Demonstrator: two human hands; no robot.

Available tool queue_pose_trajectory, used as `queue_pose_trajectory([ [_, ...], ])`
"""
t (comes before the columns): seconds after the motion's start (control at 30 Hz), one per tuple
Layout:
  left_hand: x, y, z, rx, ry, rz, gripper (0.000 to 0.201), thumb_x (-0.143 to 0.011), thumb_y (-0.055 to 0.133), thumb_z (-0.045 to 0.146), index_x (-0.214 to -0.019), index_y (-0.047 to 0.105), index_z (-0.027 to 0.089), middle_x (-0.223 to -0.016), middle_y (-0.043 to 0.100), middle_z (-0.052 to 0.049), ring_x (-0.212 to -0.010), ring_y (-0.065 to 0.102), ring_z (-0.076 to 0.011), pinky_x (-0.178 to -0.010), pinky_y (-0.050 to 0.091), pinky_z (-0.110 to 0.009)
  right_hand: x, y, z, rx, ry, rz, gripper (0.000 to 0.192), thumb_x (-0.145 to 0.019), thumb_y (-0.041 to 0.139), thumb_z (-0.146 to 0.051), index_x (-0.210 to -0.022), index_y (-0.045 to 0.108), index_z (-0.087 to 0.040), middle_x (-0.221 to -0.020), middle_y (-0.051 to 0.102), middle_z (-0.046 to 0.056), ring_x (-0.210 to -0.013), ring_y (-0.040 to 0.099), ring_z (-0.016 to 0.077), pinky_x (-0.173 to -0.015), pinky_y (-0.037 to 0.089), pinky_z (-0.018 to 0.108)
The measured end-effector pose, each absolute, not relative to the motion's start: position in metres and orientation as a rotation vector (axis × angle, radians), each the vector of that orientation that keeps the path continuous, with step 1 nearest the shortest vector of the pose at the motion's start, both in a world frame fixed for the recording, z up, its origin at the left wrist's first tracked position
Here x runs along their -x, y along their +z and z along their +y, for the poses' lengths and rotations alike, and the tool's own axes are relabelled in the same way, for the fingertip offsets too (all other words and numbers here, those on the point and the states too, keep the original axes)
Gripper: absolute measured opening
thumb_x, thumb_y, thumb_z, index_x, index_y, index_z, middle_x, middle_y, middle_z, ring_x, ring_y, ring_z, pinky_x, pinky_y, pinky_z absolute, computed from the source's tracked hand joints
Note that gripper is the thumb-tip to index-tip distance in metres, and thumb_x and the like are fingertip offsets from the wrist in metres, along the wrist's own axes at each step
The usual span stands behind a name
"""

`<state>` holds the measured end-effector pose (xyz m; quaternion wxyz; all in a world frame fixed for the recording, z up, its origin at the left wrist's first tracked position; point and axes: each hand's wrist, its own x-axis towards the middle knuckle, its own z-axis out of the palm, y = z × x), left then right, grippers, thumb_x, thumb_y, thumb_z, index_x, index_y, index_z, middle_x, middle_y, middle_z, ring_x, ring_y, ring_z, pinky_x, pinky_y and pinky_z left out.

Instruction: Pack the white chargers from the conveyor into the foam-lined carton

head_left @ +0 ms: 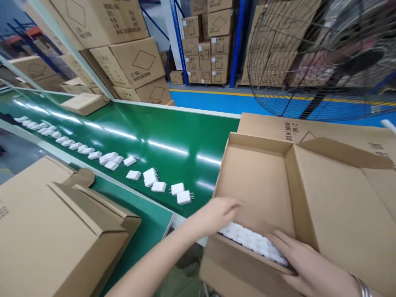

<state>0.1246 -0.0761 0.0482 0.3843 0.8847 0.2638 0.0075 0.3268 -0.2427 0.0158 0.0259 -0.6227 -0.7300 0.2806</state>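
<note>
An open cardboard box (260, 181) lies in front of me with its lid folded back to the right. Along its near wall runs a packed row of white plug adapters (253, 240). My left hand (220, 212) is over the left end of this row, its fingers curled together; whatever they may hold is hidden. At the row's right end, my right hand (292, 251) rests with fingers stretched over the adapters and thumb near the outer box wall. Loose white plug adapters (184, 197) with metal pins lie on the green conveyor belt (173, 148) to the left.
More adapters (74, 145) trail along the belt to the far left. Closed cardboard boxes (58, 231) stand on the near left side. A flat carton (85, 103) lies on the belt's far side, near stacked cartons (136, 62). A large fan (318, 57) stands behind the open box.
</note>
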Motion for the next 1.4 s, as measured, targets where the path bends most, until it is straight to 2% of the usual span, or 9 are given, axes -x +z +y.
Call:
queue_pose_trajectory([
  [0.13,-0.075,0.045,-0.055,-2.589,0.043,1.268,0.032,-0.079,0.035,0.005,-0.101,0.056,0.013,-0.097,0.061,-0.010,-0.093,0.054,-0.0222,-0.080,0.044,-0.035,-0.338,0.029,-0.229,1.948,0.844,-2.335,0.052,-0.079,0.049,-0.045,-0.127,0.048,-0.023,-0.121,0.056,0.009,-0.095,0.061,0.0281,-0.075,0.054,0.040],
  [0.33,-0.056,0.007,-0.056,-2.619,-0.184,1.350,0.034,-0.071,0.035,-0.006,-0.095,0.054,0.009,-0.094,0.056,-0.016,-0.092,0.051,-0.0273,-0.072,0.044,-0.037,-0.303,0.063,-0.144,1.838,0.616,-2.295,0.037,-0.088,0.035,-0.042,-0.107,0.059,-0.022,-0.104,0.063,0.009,-0.096,0.059,0.0257,-0.081,0.049,0.043],
  [0.6,-0.033,0.023,-0.069,-1.767,0.765,1.167,0.015,-0.078,0.049,0.014,-0.092,0.047,0.020,-0.098,0.052,-0.006,-0.082,0.050,-0.0177,-0.073,0.040,-0.029,-0.187,0.019,-0.015,1.442,0.724,-2.290,0.028,-0.068,0.057,-0.020,-0.094,0.061,-0.011,-0.093,0.060,0.010,-0.097,0.055,0.0272,-0.084,0.042,0.043],
  [0.73,-0.009,0.052,-0.081,-0.907,1.048,0.851,0.020,-0.081,0.051,0.032,-0.094,0.040,0.021,-0.100,0.054,-0.006,-0.069,0.050,-0.0116,-0.061,0.040,-0.023,-0.152,0.004,-0.018,1.355,0.801,-2.204,0.033,-0.070,0.043,-0.034,-0.087,0.060,-0.011,-0.082,0.056,-0.001,-0.101,0.051,0.0235,-0.082,0.037,0.044],
  [0.9,-0.007,0.062,-0.091,-0.294,0.945,0.658,0.014,-0.082,0.044,0.024,-0.093,0.044,0.016,-0.085,0.056,-0.007,-0.057,0.046,-0.0072,-0.051,0.034,-0.017,-0.152,0.004,-0.014,1.378,1.047,-1.935,0.039,-0.074,0.031,-0.034,-0.079,0.060,-0.008,-0.066,0.047,-0.006,-0.092,0.056,0.0173,-0.073,0.041,0.033],
  [1.03,-0.015,0.058,-0.092,-0.187,0.906,0.606,0.012,-0.080,0.039,0.024,-0.088,0.045,0.016,-0.079,0.056,-0.006,-0.051,0.043,-0.0072,-0.048,0.030,-0.018,-0.180,0.020,-0.021,1.405,1.342,-1.665,0.023,-0.077,0.048,-0.036,-0.084,0.056,-0.016,-0.056,0.052,-0.006,-0.057,0.060,0.0114,-0.053,0.050,0.022],
  [1.2,-0.030,0.056,-0.093,-0.268,0.813,0.504,0.015,-0.078,0.041,0.029,-0.085,0.045,0.017,-0.076,0.055,-0.004,-0.051,0.043,-0.0066,-0.047,0.026,-0.017,-0.217,0.049,-0.088,1.205,1.957,-0.725,0.028,-0.082,0.050,-0.042,-0.083,0.057,-0.016,-0.064,0.059,0.000,-0.054,0.061,0.0108,-0.046,0.049,0.016],
  [1.3,-0.046,0.054,-0.097,-0.297,0.721,0.482,0.017,-0.076,0.043,0.032,-0.085,0.044,0.018,-0.077,0.054,-0.003,-0.055,0.045,-0.0072,-0.048,0.026,-0.018,-0.228,0.056,-0.122,1.142,2.006,-0.348,0.026,-0.080,0.056,-0.040,-0.081,0.060,-0.014,-0.064,0.061,0.001,-0.046,0.058,0.0080,-0.038,0.044,0.012],
  [1.4,-0.064,0.051,-0.102,-0.327,0.648,0.524,0.020,-0.073,0.046,0.034,-0.085,0.042,0.018,-0.078,0.054,-0.003,-0.063,0.049,-0.0100,-0.050,0.026,-0.019,-0.230,0.053,-0.133,1.239,1.936,-0.211,0.025,-0.080,0.057,-0.036,-0.086,0.060,-0.013,-0.069,0.064,0.004,-0.052,0.062,0.0107,-0.047,0.053,0.015],
])
